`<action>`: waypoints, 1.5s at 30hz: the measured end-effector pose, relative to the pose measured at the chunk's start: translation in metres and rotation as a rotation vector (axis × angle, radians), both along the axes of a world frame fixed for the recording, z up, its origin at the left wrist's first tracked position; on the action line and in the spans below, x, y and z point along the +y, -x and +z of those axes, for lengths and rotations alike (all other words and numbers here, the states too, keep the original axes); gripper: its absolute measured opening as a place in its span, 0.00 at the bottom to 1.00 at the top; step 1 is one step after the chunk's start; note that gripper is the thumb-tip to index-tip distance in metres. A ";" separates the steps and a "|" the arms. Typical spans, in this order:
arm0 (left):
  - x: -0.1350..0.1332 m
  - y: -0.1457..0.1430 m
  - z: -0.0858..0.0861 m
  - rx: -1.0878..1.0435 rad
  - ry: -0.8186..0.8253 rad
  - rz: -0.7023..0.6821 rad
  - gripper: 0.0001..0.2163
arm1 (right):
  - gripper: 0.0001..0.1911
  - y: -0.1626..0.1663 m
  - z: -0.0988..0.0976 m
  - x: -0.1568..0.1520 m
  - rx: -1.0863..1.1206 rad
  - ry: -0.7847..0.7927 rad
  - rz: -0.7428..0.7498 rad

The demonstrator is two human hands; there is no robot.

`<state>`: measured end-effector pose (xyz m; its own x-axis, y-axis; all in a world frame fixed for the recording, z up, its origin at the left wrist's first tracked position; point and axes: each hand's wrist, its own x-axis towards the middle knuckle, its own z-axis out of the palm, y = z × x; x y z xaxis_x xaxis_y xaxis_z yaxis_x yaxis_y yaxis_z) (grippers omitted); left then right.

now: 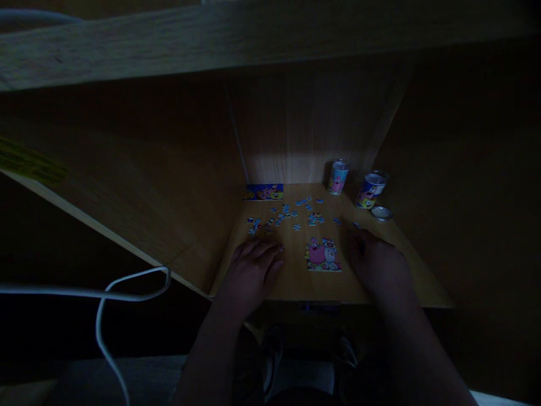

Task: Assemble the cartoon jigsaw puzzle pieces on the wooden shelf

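In the dim head view, my left hand lies flat on the wooden desk, fingers stretched toward several loose blue puzzle pieces. My right hand rests palm down at the right, its fingers pointing at a small piece near the edge of the scatter. Between my hands sits a partly joined pink and blue puzzle section. Neither hand holds anything that I can see.
A flat puzzle picture card lies at the back left of the desk. Two small printed tins stand at the back right, with a round lid beside them. Wooden side panels enclose the desk. A white cable hangs at the left.
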<state>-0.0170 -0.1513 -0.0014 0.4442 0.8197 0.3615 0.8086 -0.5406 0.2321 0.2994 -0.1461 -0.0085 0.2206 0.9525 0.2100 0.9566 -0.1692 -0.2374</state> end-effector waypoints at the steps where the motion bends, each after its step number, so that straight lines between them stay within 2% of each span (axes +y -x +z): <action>1: 0.000 0.000 0.000 -0.004 -0.001 -0.012 0.15 | 0.22 0.000 0.000 0.000 0.005 -0.002 -0.002; 11: 0.000 0.004 -0.001 -0.019 0.004 -0.107 0.14 | 0.19 0.005 0.007 -0.002 0.018 0.008 -0.007; 24: 0.002 0.006 -0.003 -0.001 -0.067 -0.091 0.16 | 0.22 0.009 0.012 -0.002 0.027 0.047 -0.023; 33: 0.003 0.005 -0.003 0.008 -0.063 -0.092 0.13 | 0.19 0.010 0.012 -0.002 0.050 0.045 -0.015; 36: 0.004 0.005 -0.003 0.011 -0.047 -0.093 0.14 | 0.17 0.008 0.010 -0.002 0.078 0.009 -0.035; 40: 0.004 0.005 -0.005 0.022 -0.038 -0.090 0.15 | 0.14 0.002 0.007 -0.002 0.203 -0.117 -0.141; 45: 0.005 0.007 -0.008 0.037 -0.051 -0.060 0.16 | 0.17 -0.004 0.002 -0.004 0.268 -0.240 -0.197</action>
<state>-0.0238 -0.1468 -0.0095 0.5057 0.7725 0.3840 0.7822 -0.5984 0.1735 0.3031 -0.1498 -0.0062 0.4707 0.8175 0.3317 0.8105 -0.2521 -0.5287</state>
